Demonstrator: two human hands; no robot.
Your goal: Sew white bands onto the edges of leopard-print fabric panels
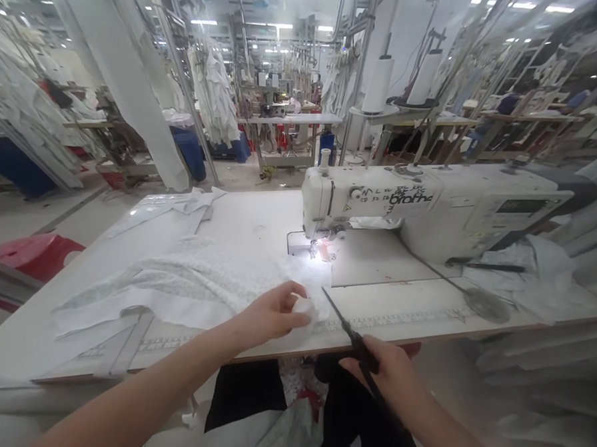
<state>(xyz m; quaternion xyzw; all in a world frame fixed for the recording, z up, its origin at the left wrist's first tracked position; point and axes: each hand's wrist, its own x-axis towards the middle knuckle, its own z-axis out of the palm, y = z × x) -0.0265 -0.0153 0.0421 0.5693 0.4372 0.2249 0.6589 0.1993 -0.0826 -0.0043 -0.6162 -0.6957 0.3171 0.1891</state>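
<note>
My left hand (274, 310) pinches the edge of a white fabric piece (175, 280) close to the table's front edge. The fabric spreads leftward over the white sewing table (249, 214). In my right hand (388, 361) is a dark pair of scissors (346, 325), its blades pointing up and left toward the fabric. The tip lies just right of the cloth my left hand pinches; whether it touches, I cannot tell. Behind both hands stands a white sewing machine (370, 194) with its lamp lighting the needle area (320, 250).
A printed ruler strip (388, 318) runs along the table front. More white fabric (531, 269) lies right of the machine, and other pieces (179, 210) at the back left. Thread cones (378, 84) stand behind. A red stool (31, 256) is at left.
</note>
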